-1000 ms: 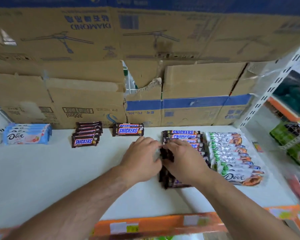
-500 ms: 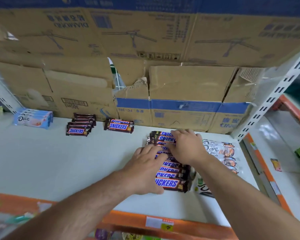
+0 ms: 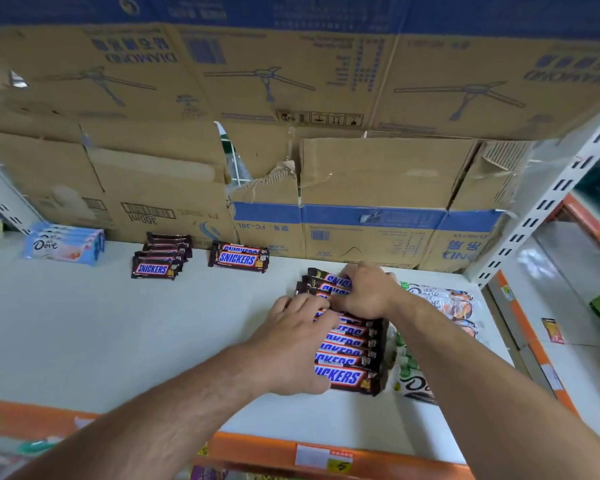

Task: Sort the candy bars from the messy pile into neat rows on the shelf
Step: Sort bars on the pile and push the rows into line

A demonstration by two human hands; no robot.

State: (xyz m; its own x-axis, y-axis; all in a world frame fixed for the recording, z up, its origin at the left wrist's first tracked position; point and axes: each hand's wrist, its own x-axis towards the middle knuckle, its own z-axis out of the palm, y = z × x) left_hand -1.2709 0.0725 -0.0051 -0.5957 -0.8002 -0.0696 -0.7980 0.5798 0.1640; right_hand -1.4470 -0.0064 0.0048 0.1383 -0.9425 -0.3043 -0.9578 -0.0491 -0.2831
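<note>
1. Near the back-left corner of the shelf [image 3: 118, 341] lie a Dove pack [image 3: 63, 244], a small Snickers stack [image 3: 158, 263] and a second stack [image 3: 238, 259]; best left alone.
2. The left hand [image 3: 298, 344], fingers fairly straight, presses the left ends of the Snickers row [image 3: 352, 356], right of the shelf's middle. It would serve well as a flat stop.
3. The right hand [image 3: 364, 292] curls over the far bars, gripping them. It should ease them forward gently, clear of the Dove row [image 3: 445, 304] by the right edge.

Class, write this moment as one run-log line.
left hand: presses near part of row of brown-wrapped Snickers bars | right hand: grips its far end | neighbour: white Dove packets, right side
</note>
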